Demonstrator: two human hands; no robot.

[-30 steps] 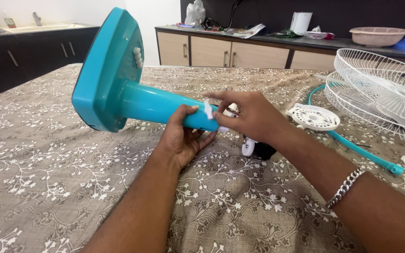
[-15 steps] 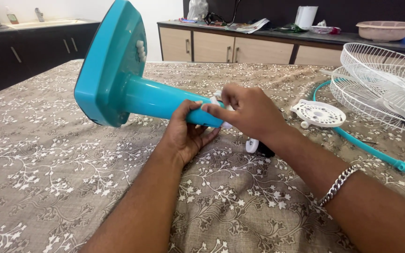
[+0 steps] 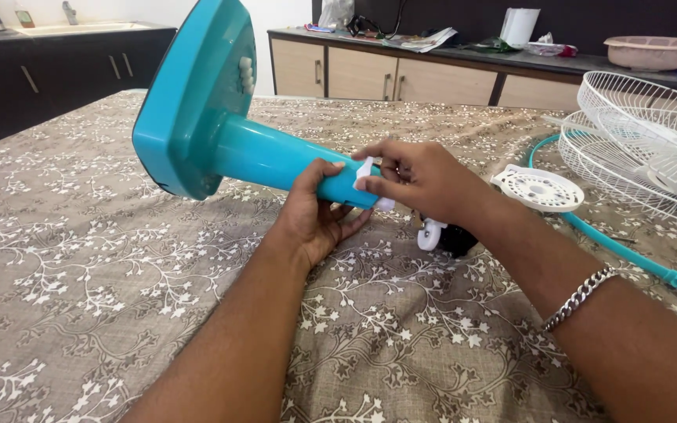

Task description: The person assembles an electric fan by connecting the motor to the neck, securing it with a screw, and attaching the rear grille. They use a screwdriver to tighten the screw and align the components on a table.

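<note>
A teal fan stand, square base and tapering neck, lies on its side on the patterned cloth with its base tilted up at the left. My left hand wraps the narrow end of the neck from below. My right hand pinches a small white plastic knob against the neck's end. A black motor part with a white wheel-like piece lies just behind my right wrist, partly hidden.
White wire fan guards are stacked at the right. A round white perforated cap and a teal hoop lie beside them. A long counter with a bowl and clutter runs along the back, and a dark cabinet stands at left.
My right fingers have shifted on the white knob, turning it at the neck's end. The stand and my left hand have stayed almost still, and the view has drifted slightly.
</note>
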